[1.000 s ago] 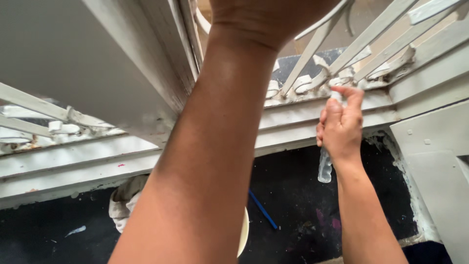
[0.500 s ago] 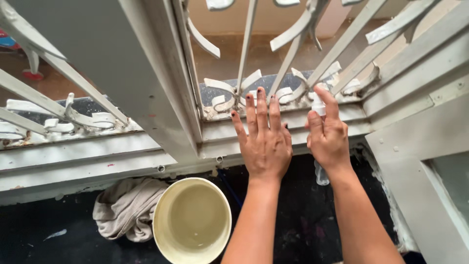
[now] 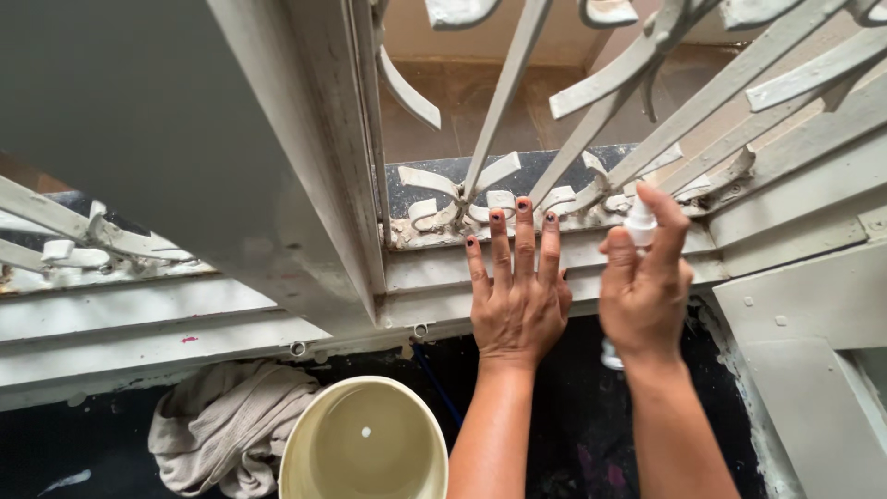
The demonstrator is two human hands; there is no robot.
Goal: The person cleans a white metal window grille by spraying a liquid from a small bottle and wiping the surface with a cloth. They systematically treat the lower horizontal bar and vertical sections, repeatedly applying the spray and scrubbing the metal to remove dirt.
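Within the right hand (image 3: 644,296), a small clear white-capped spray bottle (image 3: 638,225)

Take the cream bucket (image 3: 364,442) at the bottom of your view as the landmark: it stands on the dark floor (image 3: 573,434) with cloudy water in it, and a crumpled beige rag (image 3: 226,434) lies touching its left side. Above the bucket runs the pale, paint-chipped window sill (image 3: 185,323), and on the sill's far edge stands a white metal grille (image 3: 591,120) of slanted bars and curled scrolls. Up and to the left of the bucket, a broad grey panel (image 3: 139,120) fills the corner — its frame edge (image 3: 356,185) comes down to the sill.
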